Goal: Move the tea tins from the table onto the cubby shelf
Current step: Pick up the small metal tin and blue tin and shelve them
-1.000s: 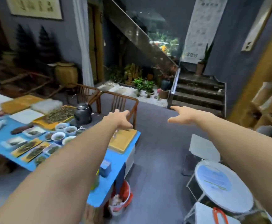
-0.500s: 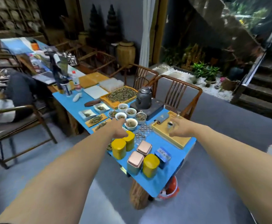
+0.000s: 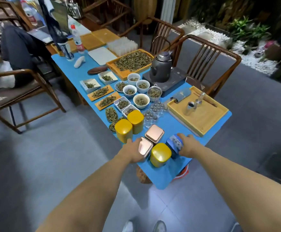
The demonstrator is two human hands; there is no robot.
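Head view: yellow tin [image 3: 160,154] between hands.

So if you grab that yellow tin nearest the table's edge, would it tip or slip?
The nearest yellow tin is taller than wide, so a sideways nudge could probably tip it. Its glossy lid suggests a slick surface, so grip the sides. It looks rigid, likely light metal.

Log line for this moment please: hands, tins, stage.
stage: pickup | left hand: gripping near rose-lid tin | right hand: gripping blue tin | six tins on table | none lifted clear
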